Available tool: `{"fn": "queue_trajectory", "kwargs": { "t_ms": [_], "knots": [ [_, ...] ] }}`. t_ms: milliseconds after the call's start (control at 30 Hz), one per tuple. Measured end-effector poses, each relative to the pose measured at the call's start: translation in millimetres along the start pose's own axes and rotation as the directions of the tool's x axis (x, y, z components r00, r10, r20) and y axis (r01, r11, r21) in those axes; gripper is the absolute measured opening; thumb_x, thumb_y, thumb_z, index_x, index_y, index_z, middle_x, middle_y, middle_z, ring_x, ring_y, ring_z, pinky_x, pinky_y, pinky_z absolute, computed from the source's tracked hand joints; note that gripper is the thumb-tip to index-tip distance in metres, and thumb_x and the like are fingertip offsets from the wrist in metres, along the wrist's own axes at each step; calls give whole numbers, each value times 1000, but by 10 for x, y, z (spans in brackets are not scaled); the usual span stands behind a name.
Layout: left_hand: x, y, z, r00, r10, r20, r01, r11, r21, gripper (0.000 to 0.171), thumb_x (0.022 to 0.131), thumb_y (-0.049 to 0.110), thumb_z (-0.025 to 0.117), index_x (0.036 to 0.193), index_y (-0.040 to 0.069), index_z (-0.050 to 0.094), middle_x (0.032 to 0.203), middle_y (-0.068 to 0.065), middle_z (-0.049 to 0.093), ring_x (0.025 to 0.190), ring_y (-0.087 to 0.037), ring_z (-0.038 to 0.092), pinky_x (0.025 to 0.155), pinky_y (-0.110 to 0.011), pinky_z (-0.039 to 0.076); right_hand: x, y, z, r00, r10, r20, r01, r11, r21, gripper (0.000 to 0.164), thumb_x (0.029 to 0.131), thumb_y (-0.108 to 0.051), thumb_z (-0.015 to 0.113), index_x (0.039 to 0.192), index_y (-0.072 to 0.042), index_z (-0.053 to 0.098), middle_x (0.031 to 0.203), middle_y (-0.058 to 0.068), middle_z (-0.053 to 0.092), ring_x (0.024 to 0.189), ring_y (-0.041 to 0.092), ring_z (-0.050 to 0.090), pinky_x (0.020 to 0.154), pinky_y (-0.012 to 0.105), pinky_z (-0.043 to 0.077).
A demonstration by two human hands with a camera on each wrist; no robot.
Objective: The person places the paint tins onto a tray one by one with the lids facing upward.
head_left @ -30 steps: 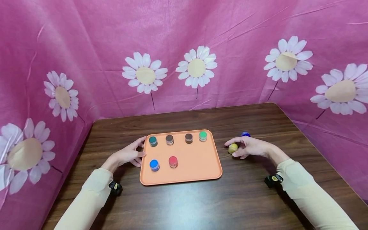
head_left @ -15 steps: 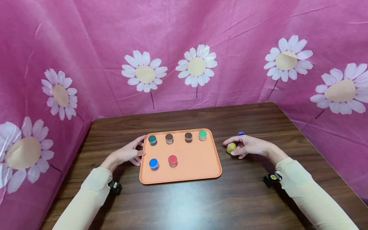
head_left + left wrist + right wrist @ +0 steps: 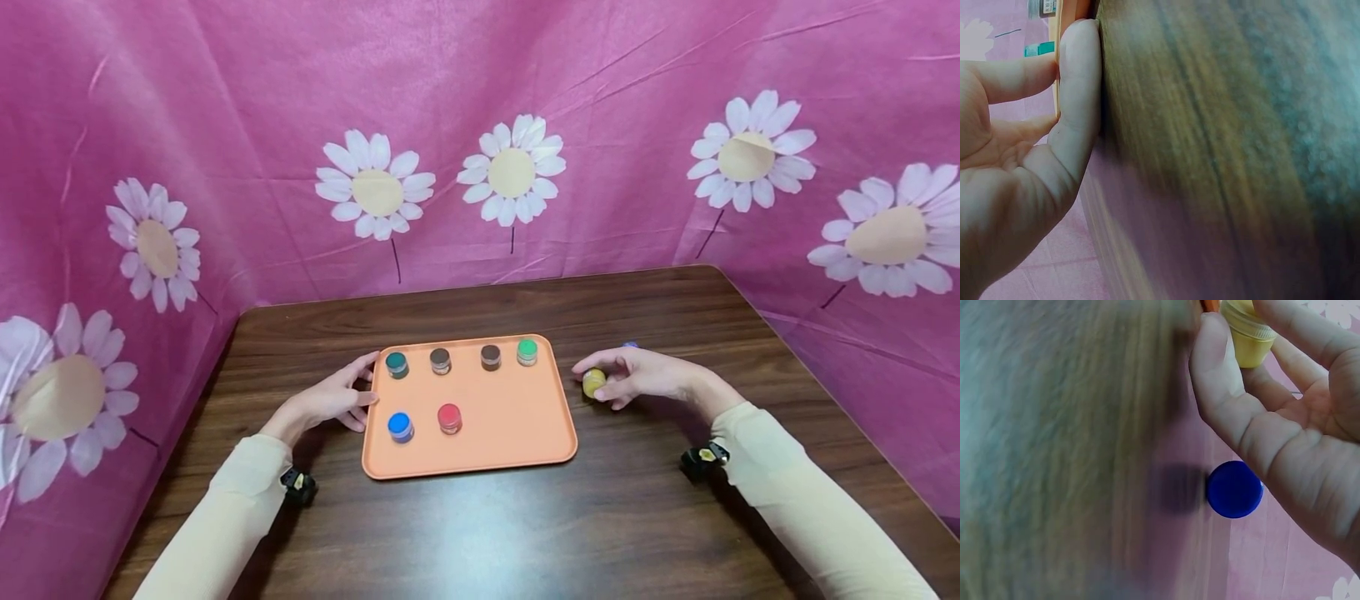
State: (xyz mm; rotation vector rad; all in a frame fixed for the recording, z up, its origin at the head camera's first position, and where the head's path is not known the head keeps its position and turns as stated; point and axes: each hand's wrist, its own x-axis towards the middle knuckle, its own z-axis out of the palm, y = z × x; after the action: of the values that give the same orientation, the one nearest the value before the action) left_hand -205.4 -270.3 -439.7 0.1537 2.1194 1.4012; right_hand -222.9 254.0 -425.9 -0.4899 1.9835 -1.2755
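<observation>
In the head view my right hand [image 3: 648,375] pinches a small yellow paint jar [image 3: 594,382] between thumb and fingers, just right of the orange tray [image 3: 517,442]. The right wrist view shows the yellow jar [image 3: 1250,347] between thumb and fingers, its lower part clear. My left hand [image 3: 330,398] rests against the tray's left edge, thumb and fingertips touching the rim [image 3: 1057,81]. On the tray stand a dark teal jar [image 3: 397,365], two brown-black jars [image 3: 440,361] and a green jar [image 3: 527,350] in a far row. Nearer are a blue jar [image 3: 401,427] and a red jar [image 3: 450,418].
A dark blue-lidded jar [image 3: 1235,489] stands on the table behind my right hand, mostly hidden in the head view. The brown wood table [image 3: 487,533] is backed by a pink curtain [image 3: 600,83] with daisies.
My right hand has moved slightly left toward the tray with the yellow jar, and now covers more of the dark blue jar. The left hand stays at the tray's edge.
</observation>
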Motion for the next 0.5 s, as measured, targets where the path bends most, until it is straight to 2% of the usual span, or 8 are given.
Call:
{"fn": "queue_trajectory", "kwargs": {
  "t_ms": [133, 333, 500],
  "knots": [
    [-9, 8, 1, 1000, 0, 2, 0, 1000, 4, 82, 101, 3, 54, 164, 13, 2, 145, -26, 22, 70, -27, 67, 63, -41, 62, 46, -74, 17, 1000, -24, 14, 24, 999, 21, 54, 95, -10, 72, 144, -1, 52, 124, 19, 61, 98, 23, 64, 84, 45, 59],
    [-23, 25, 2, 1000, 3, 4, -3, 1000, 3, 81, 101, 2, 53, 164, 13, 3, 146, -26, 23, 71, -28, 68, 64, -42, 62, 143, -214, 73, 998, -39, 44, 38, 999, 21, 53, 95, -13, 72, 143, -1, 53, 111, 18, 65, 95, 22, 63, 85, 45, 59],
    [-16, 28, 9, 1000, 5, 8, -5, 1000, 0, 81, 101, 2, 53, 164, 12, 3, 145, -26, 22, 71, -28, 67, 64, -42, 62, 245, -304, 155, 993, -87, 79, 86, 996, 16, 53, 96, -12, 70, 144, 2, 51, 132, 21, 60, 103, 26, 65, 85, 45, 58]
  ]
}}
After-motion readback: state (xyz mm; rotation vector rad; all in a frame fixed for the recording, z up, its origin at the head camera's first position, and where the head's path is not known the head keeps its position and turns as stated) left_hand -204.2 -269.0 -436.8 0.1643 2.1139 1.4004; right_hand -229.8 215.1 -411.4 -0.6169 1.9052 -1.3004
